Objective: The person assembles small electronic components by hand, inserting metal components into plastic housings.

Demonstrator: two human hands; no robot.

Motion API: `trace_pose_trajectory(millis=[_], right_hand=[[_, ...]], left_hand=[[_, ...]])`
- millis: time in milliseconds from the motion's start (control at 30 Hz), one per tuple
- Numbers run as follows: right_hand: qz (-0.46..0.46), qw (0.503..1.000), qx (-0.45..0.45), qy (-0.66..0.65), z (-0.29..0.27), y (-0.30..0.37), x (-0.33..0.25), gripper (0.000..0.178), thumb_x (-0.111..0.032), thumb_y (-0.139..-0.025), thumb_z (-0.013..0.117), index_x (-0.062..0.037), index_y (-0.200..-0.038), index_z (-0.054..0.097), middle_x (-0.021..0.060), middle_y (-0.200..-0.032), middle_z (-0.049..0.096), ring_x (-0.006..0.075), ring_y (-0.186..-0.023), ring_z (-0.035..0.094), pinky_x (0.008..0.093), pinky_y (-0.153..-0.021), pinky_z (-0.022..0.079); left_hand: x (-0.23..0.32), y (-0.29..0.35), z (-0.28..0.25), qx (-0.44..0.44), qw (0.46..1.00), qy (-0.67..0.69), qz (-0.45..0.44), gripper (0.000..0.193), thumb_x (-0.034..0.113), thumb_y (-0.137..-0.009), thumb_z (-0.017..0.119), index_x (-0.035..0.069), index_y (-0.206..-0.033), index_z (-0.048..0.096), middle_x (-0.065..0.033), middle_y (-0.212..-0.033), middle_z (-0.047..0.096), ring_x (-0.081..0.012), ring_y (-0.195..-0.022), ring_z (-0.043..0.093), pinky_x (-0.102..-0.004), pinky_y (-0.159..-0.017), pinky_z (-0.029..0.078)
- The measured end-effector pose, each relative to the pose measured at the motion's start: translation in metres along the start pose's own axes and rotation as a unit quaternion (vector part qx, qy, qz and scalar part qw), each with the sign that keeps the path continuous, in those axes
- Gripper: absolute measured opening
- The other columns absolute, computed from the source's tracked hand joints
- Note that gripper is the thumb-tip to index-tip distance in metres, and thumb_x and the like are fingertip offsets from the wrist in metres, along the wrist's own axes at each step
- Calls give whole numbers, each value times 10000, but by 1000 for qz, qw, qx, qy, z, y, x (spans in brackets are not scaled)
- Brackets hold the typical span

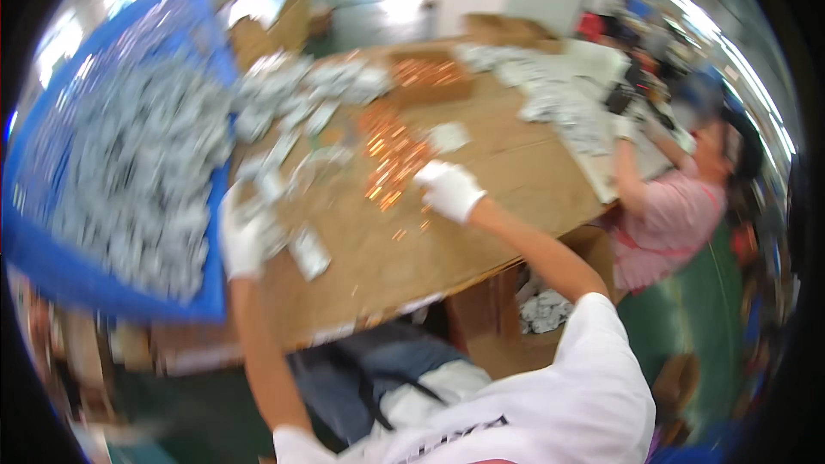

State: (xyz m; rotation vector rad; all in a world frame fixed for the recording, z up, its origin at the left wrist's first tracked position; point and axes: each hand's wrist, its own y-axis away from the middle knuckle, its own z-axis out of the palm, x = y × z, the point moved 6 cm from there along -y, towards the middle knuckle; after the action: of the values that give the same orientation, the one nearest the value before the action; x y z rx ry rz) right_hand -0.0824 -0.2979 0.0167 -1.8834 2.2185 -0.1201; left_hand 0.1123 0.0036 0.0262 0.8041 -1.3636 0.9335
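Note:
The view is blurred by motion. My left hand (243, 239), in a white glove, is at the left of the cardboard-covered table (378, 253), against some pale grey-white pieces (271, 228). Its fingers are smeared, so its grip is unclear. A single pale, flat piece (309, 253) lies just right of it. My right hand (450, 192), also gloved in white, is at the right edge of a heap of small shiny copper-coloured parts (391, 155). Its fingers are drawn together; what they hold, if anything, is hidden. A small white square item (449, 137) lies just beyond it.
A big blue bin (216, 271) full of grey-white pieces stands at the left. Farther back are more pale pieces (344, 82) and a cardboard box (434, 90) of copper-coloured parts. Another person in pink (675, 215) works at the right end. An open carton (494, 326) stands below the table edge.

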Motion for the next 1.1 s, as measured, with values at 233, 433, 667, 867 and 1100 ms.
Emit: trace_pose_trajectory(millis=[233, 433, 667, 867, 1100], right_hand=[[-155, 898, 231, -340, -57, 15, -177, 175, 1, -765, 640, -85, -912, 599, 113, -838, 561, 315, -760, 595, 383, -674, 491], [-92, 860, 314, -392, -41, 61, -213, 315, 127, -711, 638, -34, -981, 616, 139, -928, 604, 302, -858, 629, 341, -776, 519], [-3, 845, 287, -451, -33, 36, -184, 229, 82, -742, 676, -29, -940, 641, 106, -971, 564, 235, -840, 607, 305, -733, 506], [-53, 901, 298, -312, -36, 29, -189, 202, 20, -679, 657, -81, -854, 661, 136, -922, 547, 320, -910, 597, 379, -759, 507], [38, 866, 59, -495, -6, 37, -152, 200, -99, -834, 689, -49, -1023, 643, 145, -900, 671, 297, -868, 672, 360, -767, 522]], left_hand=[[10, 61, 54, 91, 992, -42, 83, 352, 1, -830, 579, 38, -1177, 539, -74, -1002, 575, -155, -863, 577, -297, -753, 492], [-16, 95, 50, 64, 986, 149, 26, 345, -29, -875, 536, 49, -1211, 548, -64, -1042, 560, -139, -942, 583, -285, -796, 508], [-10, 126, 59, 51, 994, 95, 30, 367, 32, -812, 672, -4, -1166, 580, -131, -975, 673, -203, -936, 665, -332, -824, 533], [12, 134, 66, 102, 980, -134, 107, 352, -21, -820, 592, 40, -1165, 625, -141, -1037, 689, -213, -944, 663, -333, -843, 508], [22, 157, 92, 38, 975, -200, 92, 223, -16, -830, 628, -11, -1053, 614, -138, -883, 675, -175, -828, 660, -318, -777, 514]])
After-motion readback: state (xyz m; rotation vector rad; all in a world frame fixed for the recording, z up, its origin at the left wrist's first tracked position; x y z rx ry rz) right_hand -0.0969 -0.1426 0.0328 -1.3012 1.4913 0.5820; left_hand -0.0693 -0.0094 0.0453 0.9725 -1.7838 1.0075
